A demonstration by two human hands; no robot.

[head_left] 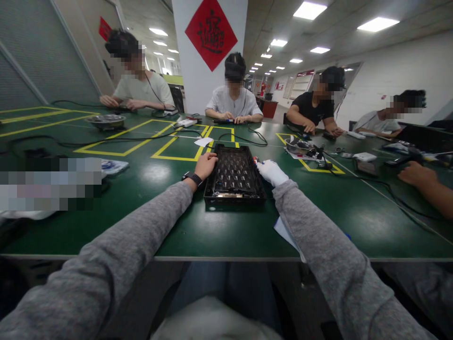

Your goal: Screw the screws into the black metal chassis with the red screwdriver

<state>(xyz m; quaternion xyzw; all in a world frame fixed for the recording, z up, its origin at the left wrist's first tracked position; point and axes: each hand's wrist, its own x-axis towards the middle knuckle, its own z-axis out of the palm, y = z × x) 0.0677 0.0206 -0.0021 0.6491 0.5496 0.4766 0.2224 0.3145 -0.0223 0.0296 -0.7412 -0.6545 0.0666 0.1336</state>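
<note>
Plainly, the black tray glints inside, left fingers at its rim, right fingers beside, grips unclear.

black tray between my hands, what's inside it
The black tray holds rows of small, pale, upright pieces; what they are is too small to tell, and whatever lies beneath them is covered.

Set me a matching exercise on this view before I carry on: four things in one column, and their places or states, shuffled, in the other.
Things:
1. Left hand
2. Right hand
3. Black tray
4. Red diamond poster

Places or states:
A. On the white pillar
B. In a white glove
C. On the green table, between the two forearms
D. Bare, with a black wristband behind it

Right pairs: 1-D, 2-B, 3-C, 4-A
</note>
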